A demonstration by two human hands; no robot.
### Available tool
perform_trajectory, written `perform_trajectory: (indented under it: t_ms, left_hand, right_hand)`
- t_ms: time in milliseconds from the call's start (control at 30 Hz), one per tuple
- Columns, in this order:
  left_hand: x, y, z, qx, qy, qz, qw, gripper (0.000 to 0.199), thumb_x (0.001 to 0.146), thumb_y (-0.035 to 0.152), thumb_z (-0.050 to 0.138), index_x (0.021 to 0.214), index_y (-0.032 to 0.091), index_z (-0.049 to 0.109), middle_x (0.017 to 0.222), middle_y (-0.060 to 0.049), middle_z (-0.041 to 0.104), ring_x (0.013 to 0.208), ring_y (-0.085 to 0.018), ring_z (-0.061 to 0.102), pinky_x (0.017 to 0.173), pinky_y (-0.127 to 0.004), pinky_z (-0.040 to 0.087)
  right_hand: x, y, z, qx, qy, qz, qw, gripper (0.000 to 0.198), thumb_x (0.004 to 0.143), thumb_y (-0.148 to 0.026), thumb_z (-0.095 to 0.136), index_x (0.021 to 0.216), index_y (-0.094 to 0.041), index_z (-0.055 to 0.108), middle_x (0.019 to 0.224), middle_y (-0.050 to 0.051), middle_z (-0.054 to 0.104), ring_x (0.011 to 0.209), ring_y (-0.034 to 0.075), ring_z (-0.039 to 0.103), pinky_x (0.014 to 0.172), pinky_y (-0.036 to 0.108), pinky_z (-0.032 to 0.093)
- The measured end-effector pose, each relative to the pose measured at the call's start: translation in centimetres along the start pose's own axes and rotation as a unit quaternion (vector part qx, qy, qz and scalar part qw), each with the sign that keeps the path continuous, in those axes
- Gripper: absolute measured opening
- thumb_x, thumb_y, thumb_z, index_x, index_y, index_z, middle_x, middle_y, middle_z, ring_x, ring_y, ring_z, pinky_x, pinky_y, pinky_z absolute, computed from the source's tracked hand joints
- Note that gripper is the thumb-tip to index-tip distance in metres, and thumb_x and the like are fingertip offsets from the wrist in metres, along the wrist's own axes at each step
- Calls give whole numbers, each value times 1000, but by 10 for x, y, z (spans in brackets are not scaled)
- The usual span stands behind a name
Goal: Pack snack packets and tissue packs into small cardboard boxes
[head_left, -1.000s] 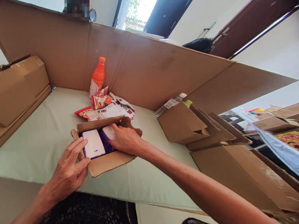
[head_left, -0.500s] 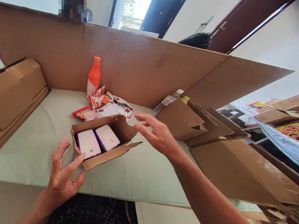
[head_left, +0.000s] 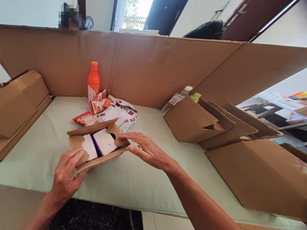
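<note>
In the head view, a small open cardboard box (head_left: 102,161) stands on the pale green cloth. Two white-topped packs with purple edges, a left pack (head_left: 89,147) and a right pack (head_left: 105,142), lie side by side inside it. My left hand (head_left: 68,171) is closed at the box's near left corner, fingers over the left end flap and thumb low against the outside. At the other end my right hand (head_left: 147,148) has its fingers stretched out against the right end flap (head_left: 115,130), thumb beside the box edge. Both long flaps stand up.
Behind the box are red snack packets (head_left: 86,118), white wrappers (head_left: 120,111) and an orange bottle (head_left: 93,80). A clear bottle (head_left: 176,100) leans by cardboard boxes (head_left: 192,119) at right. Cardboard panels (head_left: 144,70) wall the back; another box (head_left: 21,102) stands left. A person is beyond.
Both short end flaps have been folded inward over the packs. My left hand has closed on the left corner, and my right hand has come left onto the right flap. The view has shifted.
</note>
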State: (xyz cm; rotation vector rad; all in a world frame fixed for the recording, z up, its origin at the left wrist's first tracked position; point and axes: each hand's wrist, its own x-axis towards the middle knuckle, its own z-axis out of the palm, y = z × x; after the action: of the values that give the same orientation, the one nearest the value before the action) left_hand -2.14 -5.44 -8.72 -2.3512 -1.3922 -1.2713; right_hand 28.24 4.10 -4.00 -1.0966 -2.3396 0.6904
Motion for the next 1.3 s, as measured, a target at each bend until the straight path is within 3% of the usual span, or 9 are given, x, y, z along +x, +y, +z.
perform_trajectory:
  t_ms: [200,300,500,600,733,833,967,1133,1300]
  left_hand:
    - [13,3,-3,2,13,-80,997,39,97,18,59,135,24,54,110,-5,72,102,-19,70,93,-35,59]
    - [15,1,-2,27,31,-82,996,47,95,18,61,141,25,51,126,-9,67,116,-23,66,100,-41,57]
    - [24,-18,2,37,3,-105,994,79,91,27,64,159,24,24,164,-20,26,150,-38,33,116,-62,40]
    - [27,-26,1,16,-34,-96,995,78,92,26,61,159,22,20,150,-18,47,140,-33,47,113,-58,45]
    - [20,-32,-5,-12,-72,-37,997,43,95,21,56,138,24,51,120,-10,62,125,-27,56,106,-52,51]
    - [15,-38,-10,-33,-121,-7,992,37,95,27,60,132,25,58,148,-16,45,143,-34,41,110,-59,46]
    - [13,-48,-13,-85,-182,0,980,53,90,35,67,140,25,53,167,-19,17,153,-42,23,113,-68,38]
    - [-25,-50,-29,-57,-132,17,989,73,83,36,71,150,31,43,165,-16,27,154,-45,20,110,-68,43]
    - [-92,-53,-74,66,-49,-54,995,64,80,29,66,142,39,54,157,-10,43,148,-44,33,105,-66,48]
  right_hand:
    - [-8,3,18,-26,50,-19,998,41,98,-44,53,129,-19,64,128,15,69,121,28,63,103,46,52]
    - [-12,-1,30,-58,97,32,993,50,97,-36,54,144,-20,52,132,16,66,121,30,63,102,49,52]
    - [18,4,23,-150,136,-10,979,82,89,-41,65,159,-18,27,168,21,20,151,36,30,115,57,37]
    - [37,12,22,-121,71,-56,988,76,92,-43,60,158,-16,31,162,20,35,149,32,35,118,55,34]
    - [26,25,34,-78,-10,-107,991,62,99,-56,47,148,-18,50,154,18,48,146,30,40,120,54,32]
    - [1,37,41,-94,10,-96,991,75,95,-68,50,153,-21,46,165,18,30,153,35,28,120,57,31]
    - [-15,53,46,-82,1,-36,996,65,99,-56,50,158,-29,41,166,15,30,149,32,38,114,50,44]
    - [-1,47,61,-27,-37,-32,998,67,97,-57,54,157,-29,42,165,16,33,147,33,41,114,48,44]
    - [53,1,104,55,-105,-100,988,69,96,-50,61,158,-29,40,166,14,30,150,31,36,119,48,38]
